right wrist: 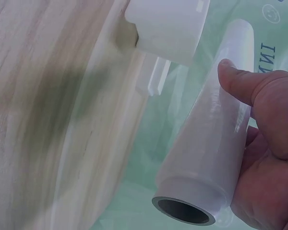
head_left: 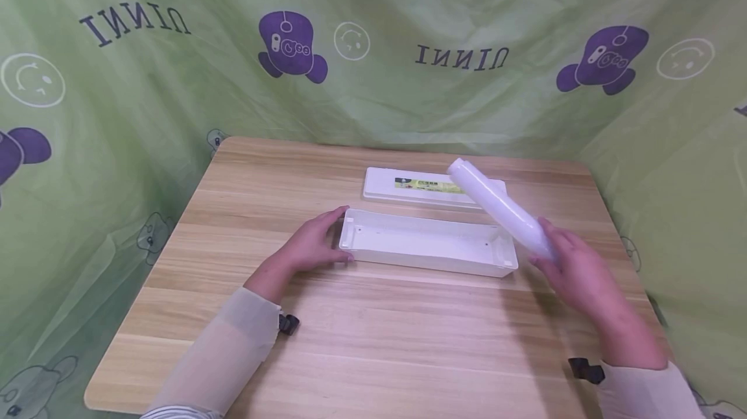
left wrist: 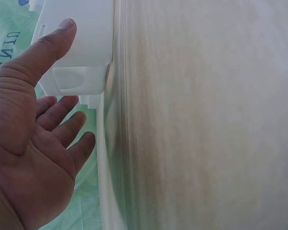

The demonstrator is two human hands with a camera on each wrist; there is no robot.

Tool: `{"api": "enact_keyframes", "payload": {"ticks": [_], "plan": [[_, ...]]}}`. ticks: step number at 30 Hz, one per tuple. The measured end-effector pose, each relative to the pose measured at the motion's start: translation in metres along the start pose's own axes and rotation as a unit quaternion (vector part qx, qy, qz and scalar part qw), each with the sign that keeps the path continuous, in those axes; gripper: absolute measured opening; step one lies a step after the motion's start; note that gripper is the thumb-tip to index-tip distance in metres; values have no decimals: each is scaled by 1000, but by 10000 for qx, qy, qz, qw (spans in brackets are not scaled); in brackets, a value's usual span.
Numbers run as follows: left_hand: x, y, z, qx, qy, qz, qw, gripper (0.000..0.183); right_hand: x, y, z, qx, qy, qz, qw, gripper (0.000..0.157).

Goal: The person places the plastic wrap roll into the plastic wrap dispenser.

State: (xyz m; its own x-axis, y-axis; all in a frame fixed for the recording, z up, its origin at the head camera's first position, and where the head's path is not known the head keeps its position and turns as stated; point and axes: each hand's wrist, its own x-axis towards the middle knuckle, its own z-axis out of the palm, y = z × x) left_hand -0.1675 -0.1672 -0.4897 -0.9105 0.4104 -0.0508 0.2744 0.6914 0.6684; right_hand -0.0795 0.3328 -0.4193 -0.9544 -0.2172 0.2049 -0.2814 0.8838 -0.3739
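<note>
A long white plastic box (head_left: 426,262), without its lid, lies across the wooden table. My left hand (head_left: 309,247) holds the box's left end, the thumb at the near corner and the fingers at the far corner. In the left wrist view, the thumb of my left hand (left wrist: 36,139) lies on the box's long side (left wrist: 89,38). My right hand (head_left: 578,270) grips a roll of cling film (head_left: 496,202) by its lower end, tilted above the box's right end. In the right wrist view, the roll (right wrist: 206,139) shows its hollow core.
A white lid (head_left: 382,184) with a green-and-yellow label lies behind the box, its right part partly behind the roll. Green printed cloth (head_left: 385,107) hangs behind and on both sides of the wooden table (head_left: 379,341).
</note>
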Motion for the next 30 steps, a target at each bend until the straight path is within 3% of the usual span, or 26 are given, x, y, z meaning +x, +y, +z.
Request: {"api": "enact_keyframes", "payload": {"ticks": [30], "plan": [[-1, 3, -2, 25, -80, -28, 10000, 118, 8, -19, 4, 108, 75, -362, 9993, 82]]}}
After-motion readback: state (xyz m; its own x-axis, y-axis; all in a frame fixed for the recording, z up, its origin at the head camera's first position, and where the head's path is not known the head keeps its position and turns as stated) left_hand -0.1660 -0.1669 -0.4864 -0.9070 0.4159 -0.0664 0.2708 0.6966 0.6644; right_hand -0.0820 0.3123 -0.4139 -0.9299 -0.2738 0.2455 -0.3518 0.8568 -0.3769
